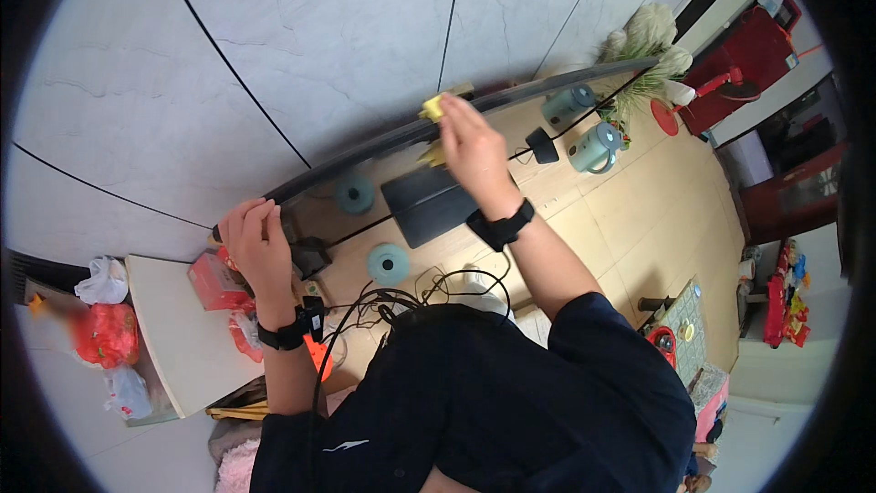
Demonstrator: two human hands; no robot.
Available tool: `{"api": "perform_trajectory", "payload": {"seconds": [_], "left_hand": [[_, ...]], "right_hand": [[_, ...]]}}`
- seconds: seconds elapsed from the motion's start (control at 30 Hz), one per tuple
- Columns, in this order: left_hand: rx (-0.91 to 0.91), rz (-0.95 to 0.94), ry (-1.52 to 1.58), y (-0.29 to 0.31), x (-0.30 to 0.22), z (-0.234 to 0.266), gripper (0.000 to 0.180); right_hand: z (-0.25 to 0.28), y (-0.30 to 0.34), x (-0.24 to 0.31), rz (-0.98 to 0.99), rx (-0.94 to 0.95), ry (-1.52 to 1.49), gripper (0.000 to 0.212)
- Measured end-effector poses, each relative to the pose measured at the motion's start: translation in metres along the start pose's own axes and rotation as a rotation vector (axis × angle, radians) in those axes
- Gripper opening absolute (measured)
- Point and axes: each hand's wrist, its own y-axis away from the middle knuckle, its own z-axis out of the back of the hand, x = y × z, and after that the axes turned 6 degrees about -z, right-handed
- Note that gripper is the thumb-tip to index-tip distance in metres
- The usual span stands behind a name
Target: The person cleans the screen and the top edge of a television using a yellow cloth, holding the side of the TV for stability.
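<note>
A long, dark flat-screen television [365,158] stands close to the wall, its top edge curving across the view. My left hand [255,242] has its fingers bent over the left end of that edge, gripping the corner. Near the middle of the edge, my right hand [474,148] is closed on a small yellow cloth [432,109], pinched at the fingertips. The cloth lies at the back of the top edge, partly hidden by the fingers. The glossy screen mirrors things in front of it. Both wrists wear black straps with small devices.
On the cabinet are a teal kettle [595,148], a round teal object [388,264] and a black stand [542,145]. Black cables [365,302] tangle by my body. A plant [643,82] stands at the right end; a red box [219,279] and plastic bags [108,334] lie left.
</note>
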Motion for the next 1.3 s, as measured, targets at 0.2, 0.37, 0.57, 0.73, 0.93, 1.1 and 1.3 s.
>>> {"api": "perform_trajectory", "payload": {"seconds": [0.2, 0.37, 0.57, 0.73, 0.93, 1.1, 1.3], "left_hand": [[0.013, 0.04, 0.0, 0.006, 0.002, -0.001, 0.01], [0.036, 0.07, -0.009, 0.006, -0.002, 0.002, 0.011], [0.053, 0.05, -0.018, 0.005, -0.005, 0.001, 0.009], [0.056, 0.027, -0.019, 0.005, -0.003, -0.001, 0.011], [0.077, 0.057, 0.033, 0.005, 0.001, 0.002, 0.011], [0.026, -0.016, 0.021, 0.0, -0.005, 0.003, 0.01], [0.01, 0.041, 0.104, 0.002, -0.004, 0.0, 0.009]], "right_hand": [[0.054, -0.031, -0.125, -0.134, -0.076, 0.035, 0.022], [0.098, -0.059, -0.195, -0.359, -0.06, 0.046, 0.023], [0.068, -0.041, -0.165, -0.267, -0.176, 0.152, 0.021], [0.023, -0.009, -0.052, -0.117, -0.046, 0.064, 0.029], [-0.003, 0.012, 0.035, -0.098, 0.134, -0.188, 0.026], [0.02, 0.001, -0.018, -0.109, 0.124, -0.044, 0.024], [0.075, -0.036, -0.16, -0.339, -0.028, -0.068, 0.025]]}}
